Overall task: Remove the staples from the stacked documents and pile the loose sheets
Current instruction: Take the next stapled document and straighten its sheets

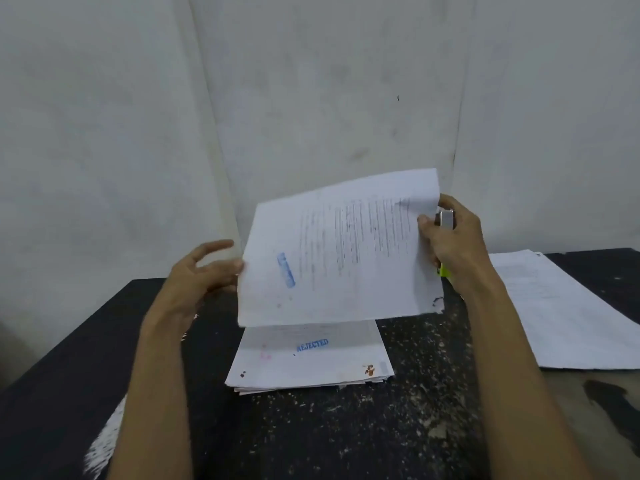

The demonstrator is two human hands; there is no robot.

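Observation:
A printed document (pixel 341 251) with a blue stamp hangs in the air above the table, tilted. My right hand (pixel 453 244) grips its right edge, thumb on the front, and also holds a metal staple remover (pixel 445 220) with a yellow-green part behind the paper. My left hand (pixel 204 268) is at the document's left edge with fingers spread and relaxed, fingertips touching the paper. Below lies a stack of documents (pixel 311 362) stamped REJECTED in blue, with stained corners.
A second pile of white sheets (pixel 568 313) lies on the right side of the dark speckled table (pixel 346 427). A pale wall stands close behind. The table's left edge runs diagonally at the lower left.

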